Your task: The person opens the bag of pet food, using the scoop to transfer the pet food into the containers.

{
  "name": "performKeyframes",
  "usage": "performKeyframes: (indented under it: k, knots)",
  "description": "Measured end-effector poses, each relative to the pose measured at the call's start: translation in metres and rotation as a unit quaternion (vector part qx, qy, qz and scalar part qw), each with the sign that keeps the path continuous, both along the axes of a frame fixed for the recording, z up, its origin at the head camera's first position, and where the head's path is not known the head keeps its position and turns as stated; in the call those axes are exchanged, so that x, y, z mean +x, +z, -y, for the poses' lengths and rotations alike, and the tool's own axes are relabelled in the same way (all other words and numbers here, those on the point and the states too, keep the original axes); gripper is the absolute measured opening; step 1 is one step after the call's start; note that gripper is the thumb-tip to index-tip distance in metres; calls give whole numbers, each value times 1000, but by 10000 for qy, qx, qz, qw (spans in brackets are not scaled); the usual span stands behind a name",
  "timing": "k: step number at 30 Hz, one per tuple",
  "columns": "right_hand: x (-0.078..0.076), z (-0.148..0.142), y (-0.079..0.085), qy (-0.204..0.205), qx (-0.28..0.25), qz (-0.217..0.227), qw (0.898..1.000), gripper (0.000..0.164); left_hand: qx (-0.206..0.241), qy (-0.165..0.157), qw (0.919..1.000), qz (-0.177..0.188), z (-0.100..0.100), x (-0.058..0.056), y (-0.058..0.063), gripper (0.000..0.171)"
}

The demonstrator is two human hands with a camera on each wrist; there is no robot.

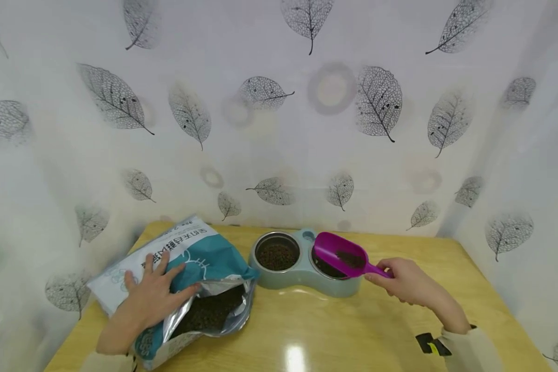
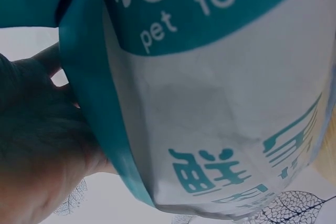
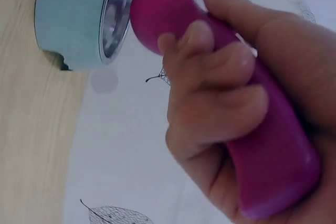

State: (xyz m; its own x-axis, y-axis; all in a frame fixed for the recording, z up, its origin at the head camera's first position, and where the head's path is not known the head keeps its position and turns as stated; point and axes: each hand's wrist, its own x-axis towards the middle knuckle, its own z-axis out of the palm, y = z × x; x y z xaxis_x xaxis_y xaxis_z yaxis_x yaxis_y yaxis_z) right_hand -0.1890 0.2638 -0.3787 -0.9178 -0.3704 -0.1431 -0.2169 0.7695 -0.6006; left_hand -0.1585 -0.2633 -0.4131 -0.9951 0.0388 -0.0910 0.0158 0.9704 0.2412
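My right hand (image 1: 406, 281) grips the handle of a magenta scoop (image 1: 327, 244), its fingers curled round it in the right wrist view. A little dark kibble (image 1: 351, 259) lies in the scoop, which is over the right bowl of a pale blue double pet bowl (image 1: 288, 279). Brown kibble (image 1: 278, 256) partly fills the left metal bowl; the scoop hides much of the right one. With fingers spread, my left hand (image 1: 152, 295) rests on a teal and white pet food bag (image 1: 218, 253). The bag lies on its side, its mouth open towards me, with dark kibble (image 1: 209, 312) inside.
A yellow wood-grain table (image 1: 302, 325) bears the bag and the double bowl. Pale sheeting (image 1: 279, 139) printed with grey leaves stands behind the table and along both sides. The bag lies to the left of the bowls.
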Motion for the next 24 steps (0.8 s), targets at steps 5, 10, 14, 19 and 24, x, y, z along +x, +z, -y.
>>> performKeyframes:
  k: [5,10,14,19,24]
  knots:
    - [1,-2,-3,-267,780,-951,9920,26,31,-10,10000,-73,-4,2,-3,96]
    - [5,5,-3,-516,1349,-1536,9775,29,79,-4,10000,-51,-5,2,-2,94]
    - [8,13,-2,-605,1648,-1976,9644,36,37,13,10000,0,-4,2,-1,94]
    - [7,18,-3,-710,1811,-2394,9512,36,34,36,10000,-75,-2,1,-2,94]
    - [7,23,-7,-655,1984,-2835,9359,35,-29,41,9999,-87,0,1,-2,94]
